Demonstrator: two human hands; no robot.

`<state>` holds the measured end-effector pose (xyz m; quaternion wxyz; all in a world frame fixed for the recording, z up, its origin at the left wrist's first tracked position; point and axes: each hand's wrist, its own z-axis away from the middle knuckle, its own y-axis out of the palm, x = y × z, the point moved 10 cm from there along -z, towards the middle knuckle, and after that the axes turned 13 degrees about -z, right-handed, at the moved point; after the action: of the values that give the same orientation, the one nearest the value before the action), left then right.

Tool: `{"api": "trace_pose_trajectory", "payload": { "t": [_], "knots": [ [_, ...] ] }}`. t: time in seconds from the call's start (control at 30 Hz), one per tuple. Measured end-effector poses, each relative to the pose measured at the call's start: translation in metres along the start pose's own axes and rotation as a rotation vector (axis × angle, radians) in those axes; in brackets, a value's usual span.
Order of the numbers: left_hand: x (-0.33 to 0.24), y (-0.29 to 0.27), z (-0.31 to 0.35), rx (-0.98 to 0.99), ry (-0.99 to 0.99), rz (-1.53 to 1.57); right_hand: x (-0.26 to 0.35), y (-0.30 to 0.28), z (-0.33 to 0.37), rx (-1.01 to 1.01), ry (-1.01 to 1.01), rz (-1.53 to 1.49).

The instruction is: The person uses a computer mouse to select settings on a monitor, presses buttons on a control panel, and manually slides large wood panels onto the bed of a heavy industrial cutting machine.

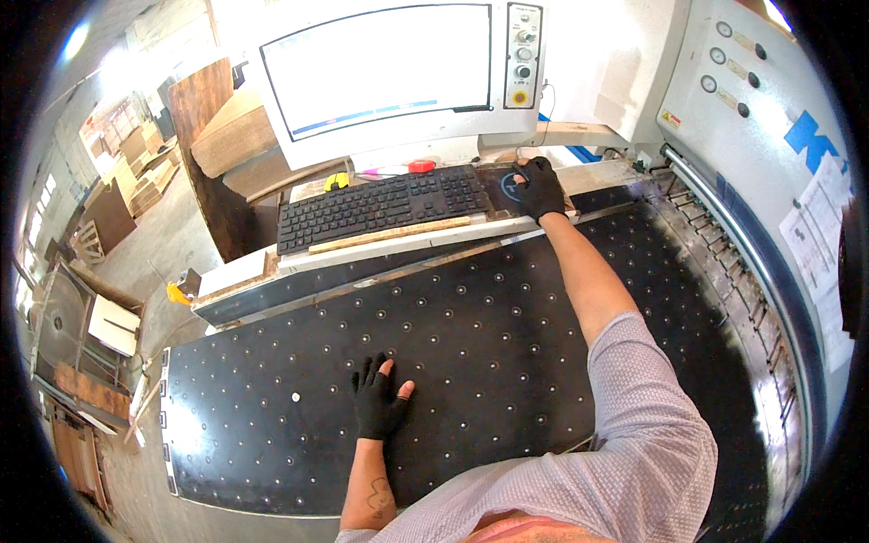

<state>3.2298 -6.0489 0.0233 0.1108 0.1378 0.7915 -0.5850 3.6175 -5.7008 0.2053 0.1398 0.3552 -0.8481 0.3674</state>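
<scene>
My left hand, in a black glove with bare thumb and fingertip, lies with fingers spread on the black table, which is dotted with small round studs. It holds nothing. Up on the shelf, my right hand, gloved the same way, curls over a computer mouse that is almost wholly hidden under it. Beneath that hand is a dark mouse pad with a blue mark, and a thin cord runs up behind it. A black keyboard sits just left of the pad, with a wooden strip along its front.
Above the keyboard stands a lit monitor beside a button panel. A yellow object and a red one lie behind the keyboard. A machine cabinet with gauges rises at right. Wooden boards lean at left.
</scene>
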Motion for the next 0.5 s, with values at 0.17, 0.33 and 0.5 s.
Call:
{"api": "trace_pose_trajectory", "payload": {
  "t": [0.17, 0.33, 0.5],
  "knots": [
    [0.0, 0.003, -0.001, 0.032, -0.005, -0.006, 0.003, -0.004, 0.003, -0.017, 0.029, 0.008],
    [-0.001, 0.002, -0.004, 0.05, 0.0, 0.019, 0.01, -0.003, 0.002, 0.02, -0.003, 0.037],
    [-0.003, -0.01, -0.003, 0.002, -0.012, -0.023, 0.009, 0.0, -0.003, 0.041, 0.029, 0.039]
  ]
}}
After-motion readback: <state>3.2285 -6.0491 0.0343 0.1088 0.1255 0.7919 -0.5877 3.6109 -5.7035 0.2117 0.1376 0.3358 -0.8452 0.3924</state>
